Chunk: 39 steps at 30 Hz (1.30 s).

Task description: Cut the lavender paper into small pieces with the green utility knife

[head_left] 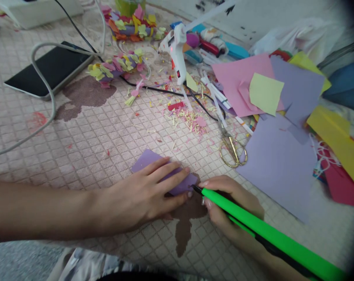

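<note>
A small purple paper piece (146,159) lies on the patterned tablecloth, partly covered by my left hand (142,193), which presses flat on it with fingers stretched out. Close by on the right, my right hand (224,199) is closed around a bright green pen (253,220) with a dark tip. That tip meets the right end of the purple paper. Gold-handled scissors (232,150) rest beyond my right hand, beside a large purple sheet (278,164).
A white glue gun (177,52) stands among paper scraps (191,119) and a black cord. Pink paper (229,82) and yellow paper (338,136) lie right. Flower-covered rolls (118,68) sit at the back; a tablet (49,70) and a white cable (45,72) occupy the left.
</note>
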Motion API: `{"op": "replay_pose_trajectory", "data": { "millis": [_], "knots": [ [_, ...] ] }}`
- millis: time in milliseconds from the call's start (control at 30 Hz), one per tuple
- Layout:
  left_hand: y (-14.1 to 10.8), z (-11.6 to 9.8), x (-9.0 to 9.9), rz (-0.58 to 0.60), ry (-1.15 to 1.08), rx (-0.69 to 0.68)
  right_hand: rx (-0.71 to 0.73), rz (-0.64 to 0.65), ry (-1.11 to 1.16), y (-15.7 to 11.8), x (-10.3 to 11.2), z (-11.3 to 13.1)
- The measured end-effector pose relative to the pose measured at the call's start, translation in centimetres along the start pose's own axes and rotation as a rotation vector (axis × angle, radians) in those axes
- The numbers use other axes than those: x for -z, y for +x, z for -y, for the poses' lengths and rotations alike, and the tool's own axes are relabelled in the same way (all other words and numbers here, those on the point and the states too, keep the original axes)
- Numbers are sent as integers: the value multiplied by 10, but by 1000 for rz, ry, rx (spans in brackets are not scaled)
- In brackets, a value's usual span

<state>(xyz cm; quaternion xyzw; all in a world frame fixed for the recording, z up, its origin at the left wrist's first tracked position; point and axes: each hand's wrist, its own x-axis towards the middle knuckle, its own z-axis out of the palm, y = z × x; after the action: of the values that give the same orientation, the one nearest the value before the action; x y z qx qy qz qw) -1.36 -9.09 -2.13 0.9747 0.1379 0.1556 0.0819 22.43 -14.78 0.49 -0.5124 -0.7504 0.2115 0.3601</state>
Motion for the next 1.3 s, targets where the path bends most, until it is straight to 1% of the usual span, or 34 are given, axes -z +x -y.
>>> {"op": "replay_pose_trajectory", "data": {
  "millis": [133, 333, 433, 667, 833, 1033, 1200, 1300],
  "knots": [
    [-2, -1, -1, -12, -7, 2, 18, 15, -10, 0, 0, 1],
    [-2, -1, -2, -16, -10, 1, -10, 24, -1, -1, -2, 2],
    [-2, -1, -3, -38, -14, 0, -14, 31, -7, -1, -2, 2],
    [-2, -1, -3, -12, -7, 6, -35, 28, -33, 0, -3, 4],
    [-1, -2, -2, -14, -8, 12, -30, 30, -71, -2, -5, 4],
    [-1, -2, -2, -26, -20, 7, -27, 44, -59, -1, -4, 2],
    [-1, -2, -1, -12, -40, 15, -70, -16, 6, -1, -2, 4],
    [-1, -2, -2, -19, -60, 15, -64, -4, -17, -2, -2, 4]
  ]
}}
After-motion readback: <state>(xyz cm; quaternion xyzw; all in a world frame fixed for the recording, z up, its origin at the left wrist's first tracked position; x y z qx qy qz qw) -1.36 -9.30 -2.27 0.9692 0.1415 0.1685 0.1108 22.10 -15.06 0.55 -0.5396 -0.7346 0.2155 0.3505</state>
